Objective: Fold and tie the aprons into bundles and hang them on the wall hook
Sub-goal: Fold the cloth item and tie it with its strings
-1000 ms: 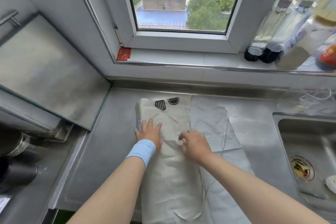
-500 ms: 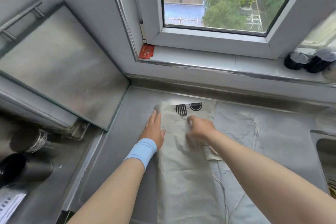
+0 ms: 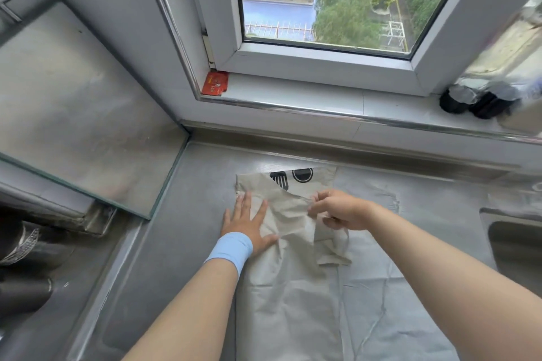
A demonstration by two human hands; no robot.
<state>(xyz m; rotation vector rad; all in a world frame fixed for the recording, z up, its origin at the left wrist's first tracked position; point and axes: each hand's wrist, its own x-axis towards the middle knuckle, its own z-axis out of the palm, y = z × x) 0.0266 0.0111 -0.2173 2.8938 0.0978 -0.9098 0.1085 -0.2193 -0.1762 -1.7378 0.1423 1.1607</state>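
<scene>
A beige apron (image 3: 289, 296) with black utensil prints at its far end lies folded lengthwise on the steel counter (image 3: 181, 231). It rests on top of a pale blue-grey apron (image 3: 390, 287) spread flat beneath and to the right. My left hand (image 3: 249, 223), with a blue wristband, presses flat with spread fingers on the beige apron's left edge. My right hand (image 3: 340, 208) pinches the beige fabric's folded edge near the top and lifts it slightly. A beige strap (image 3: 337, 252) trails below that hand. No wall hook is in view.
A sink (image 3: 516, 246) opens at the right edge. A glass-and-steel panel (image 3: 79, 114) leans at the left above dark pots (image 3: 26, 272). The windowsill holds a red packet (image 3: 215, 83) and wrapped dark bottles (image 3: 475, 99).
My right hand has shifted right and closed on the beige fabric's edge, raising a fold. My left hand slid slightly back along the left edge. The camera tilted further left and up.
</scene>
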